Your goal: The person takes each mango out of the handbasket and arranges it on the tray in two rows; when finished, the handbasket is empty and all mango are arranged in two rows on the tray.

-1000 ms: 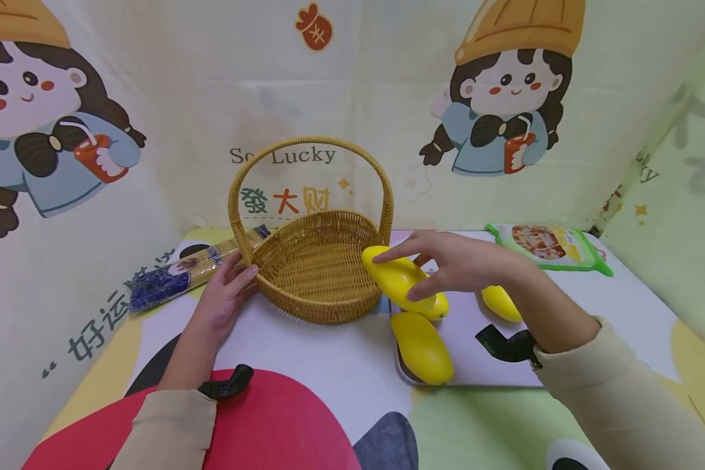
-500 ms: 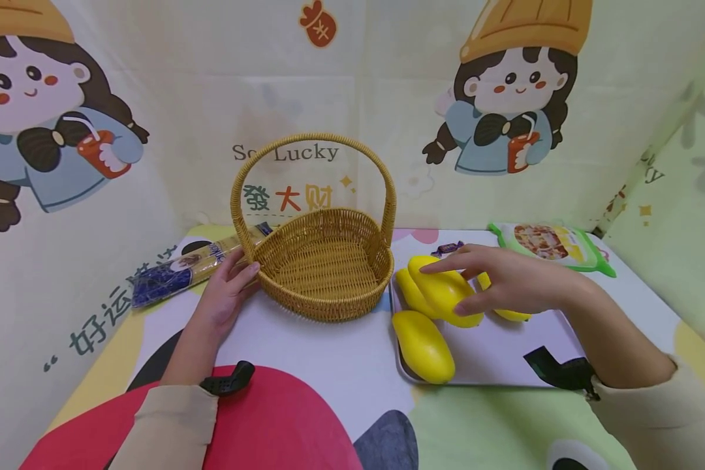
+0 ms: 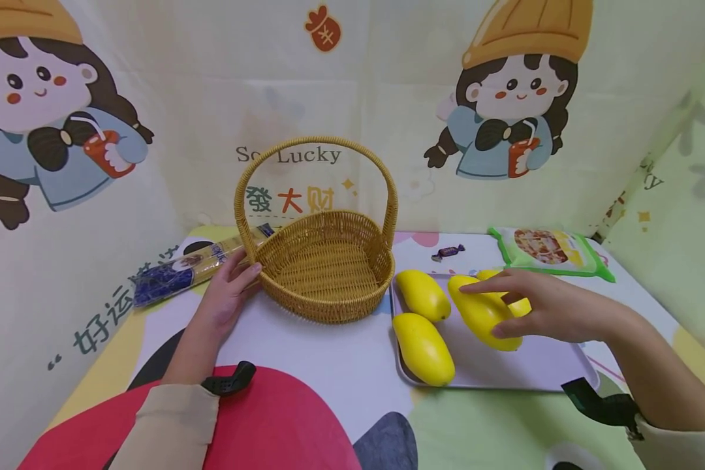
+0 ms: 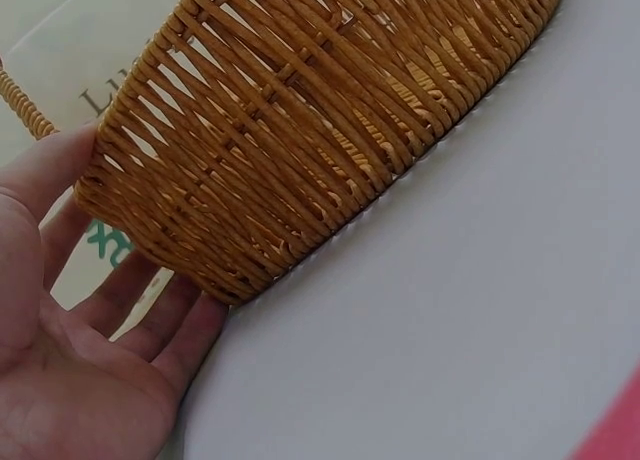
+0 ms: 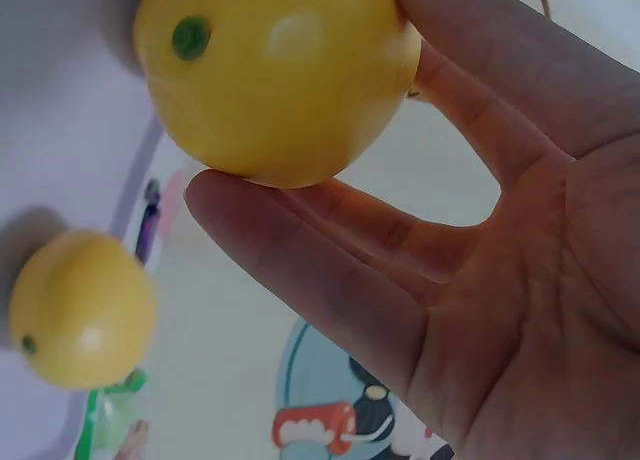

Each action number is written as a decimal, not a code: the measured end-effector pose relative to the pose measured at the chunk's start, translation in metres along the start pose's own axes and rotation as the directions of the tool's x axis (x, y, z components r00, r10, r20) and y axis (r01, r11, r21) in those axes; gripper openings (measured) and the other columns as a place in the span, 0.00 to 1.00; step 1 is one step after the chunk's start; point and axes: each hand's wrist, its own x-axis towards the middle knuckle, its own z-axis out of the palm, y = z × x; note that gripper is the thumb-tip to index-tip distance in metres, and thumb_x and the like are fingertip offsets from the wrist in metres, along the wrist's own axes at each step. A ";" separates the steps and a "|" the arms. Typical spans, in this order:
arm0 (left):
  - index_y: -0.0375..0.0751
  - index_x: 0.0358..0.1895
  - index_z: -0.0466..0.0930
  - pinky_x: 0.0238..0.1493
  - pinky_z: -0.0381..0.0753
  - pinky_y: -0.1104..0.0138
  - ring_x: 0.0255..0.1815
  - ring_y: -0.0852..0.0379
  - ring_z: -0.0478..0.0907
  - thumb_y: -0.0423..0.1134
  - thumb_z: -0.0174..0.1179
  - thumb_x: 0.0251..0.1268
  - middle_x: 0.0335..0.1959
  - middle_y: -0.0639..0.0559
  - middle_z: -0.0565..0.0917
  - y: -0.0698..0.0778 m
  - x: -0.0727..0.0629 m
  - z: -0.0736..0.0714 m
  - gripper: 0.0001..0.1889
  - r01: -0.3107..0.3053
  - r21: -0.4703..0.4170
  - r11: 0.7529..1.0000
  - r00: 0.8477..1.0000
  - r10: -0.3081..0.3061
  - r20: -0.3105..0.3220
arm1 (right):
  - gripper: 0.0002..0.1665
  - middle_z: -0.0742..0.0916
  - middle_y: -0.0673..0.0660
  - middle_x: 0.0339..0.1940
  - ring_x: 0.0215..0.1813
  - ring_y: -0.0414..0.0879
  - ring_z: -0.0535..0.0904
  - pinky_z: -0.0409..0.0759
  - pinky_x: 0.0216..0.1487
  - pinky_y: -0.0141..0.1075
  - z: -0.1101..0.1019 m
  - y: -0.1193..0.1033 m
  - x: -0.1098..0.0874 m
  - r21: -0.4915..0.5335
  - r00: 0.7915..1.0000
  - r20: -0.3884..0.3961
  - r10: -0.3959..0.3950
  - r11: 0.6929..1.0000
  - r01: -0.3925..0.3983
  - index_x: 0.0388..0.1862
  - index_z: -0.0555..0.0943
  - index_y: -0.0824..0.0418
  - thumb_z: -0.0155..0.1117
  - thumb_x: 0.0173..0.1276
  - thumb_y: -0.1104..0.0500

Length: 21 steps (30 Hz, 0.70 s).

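Note:
At the left end of the wicker basket [image 3: 329, 310], my left hand [image 3: 226, 300] holds the outer wall. In the left wrist view the thumb lies by the rim, and the fingers spread along the basket's woven side [image 4: 270, 130]. My right hand [image 3: 555, 307] grips a yellow mango [image 3: 476, 307] between thumb and fingers over the lilac tray [image 3: 540, 369]; whether the mango touches the tray I cannot tell. Two more mangoes, a rear one [image 3: 423, 296] and a front one [image 3: 424, 352], lie along the tray's left side. Another mango [image 5: 85, 310] is partly hidden behind the right hand in the head view.
A wrapped candy [image 3: 448, 252] lies behind the tray. At the back right is a green-edged food bag [image 3: 552, 251]. A long blue and yellow packet [image 3: 194, 267] lies left of the basket, whose tall handle [image 3: 317, 140] arches upward. A printed cloth backdrop stands behind.
My right hand has carried the mango rightward and down, from beside the basket's right rim to over the middle of the tray. The left hand stays at the basket.

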 end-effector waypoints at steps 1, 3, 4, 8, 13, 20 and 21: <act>0.58 0.85 0.47 0.82 0.62 0.53 0.83 0.47 0.58 0.44 0.55 0.81 0.85 0.45 0.55 0.000 0.000 0.000 0.37 -0.004 0.002 1.000 1.000 0.004 0.002 | 0.34 0.82 0.57 0.68 0.56 0.49 0.78 0.82 0.46 0.38 0.001 0.003 -0.002 -0.005 1.000 0.001 0.016 1.000 -0.016 0.71 0.79 0.40 0.76 0.65 0.49; 0.58 0.85 0.47 0.82 0.62 0.53 0.83 0.46 0.58 0.44 0.55 0.81 0.85 0.44 0.54 0.000 0.001 0.000 0.38 -0.009 0.004 1.000 1.000 0.009 0.006 | 0.35 0.82 0.57 0.67 0.56 0.48 0.77 0.82 0.46 0.37 0.003 0.008 -0.006 -0.014 0.999 0.003 0.037 0.999 -0.037 0.71 0.78 0.40 0.76 0.65 0.48; 0.57 0.85 0.46 0.82 0.61 0.53 0.83 0.46 0.58 0.43 0.55 0.81 0.85 0.43 0.54 0.000 0.001 0.000 0.38 -0.012 0.007 1.000 1.000 0.011 0.007 | 0.35 0.82 0.57 0.67 0.56 0.48 0.77 0.81 0.46 0.37 0.004 0.011 -0.007 -0.017 0.999 0.004 0.043 0.999 -0.042 0.71 0.78 0.40 0.76 0.65 0.48; 0.57 0.86 0.46 0.83 0.61 0.53 0.83 0.46 0.58 0.43 0.55 0.81 0.85 0.43 0.54 0.000 0.000 0.000 0.38 -0.011 0.016 1.000 1.000 0.011 0.010 | 0.36 0.83 0.55 0.64 0.53 0.45 0.77 0.80 0.43 0.31 0.009 0.020 -0.014 -0.032 0.999 -0.005 0.044 0.999 -0.044 0.71 0.79 0.42 0.77 0.63 0.47; 0.56 0.86 0.45 0.82 0.61 0.53 0.82 0.47 0.59 0.43 0.54 0.81 0.85 0.43 0.53 0.000 -0.001 0.000 0.38 -0.014 0.025 1.000 1.000 0.014 0.008 | 0.37 0.83 0.55 0.64 0.52 0.47 0.75 0.78 0.41 0.31 0.017 0.028 -0.021 -0.019 0.998 0.011 0.066 0.998 -0.066 0.71 0.79 0.43 0.78 0.62 0.48; 0.57 0.86 0.45 0.82 0.62 0.54 0.82 0.47 0.59 0.44 0.55 0.81 0.85 0.43 0.54 -0.001 -0.001 0.000 0.38 -0.016 0.026 1.000 1.000 0.016 0.006 | 0.38 0.83 0.54 0.58 0.52 0.50 0.74 0.76 0.40 0.30 0.026 0.040 -0.031 0.014 0.991 0.032 0.131 0.991 -0.132 0.72 0.78 0.45 0.78 0.62 0.51; 0.57 0.86 0.45 0.82 0.62 0.54 0.82 0.47 0.59 0.44 0.55 0.81 0.85 0.43 0.54 -0.001 -0.001 0.000 0.38 -0.014 0.024 1.000 1.000 0.014 0.006 | 0.38 0.83 0.54 0.58 0.52 0.49 0.74 0.75 0.40 0.30 0.027 0.041 -0.032 0.014 0.990 0.033 0.140 0.990 -0.140 0.72 0.78 0.45 0.78 0.62 0.51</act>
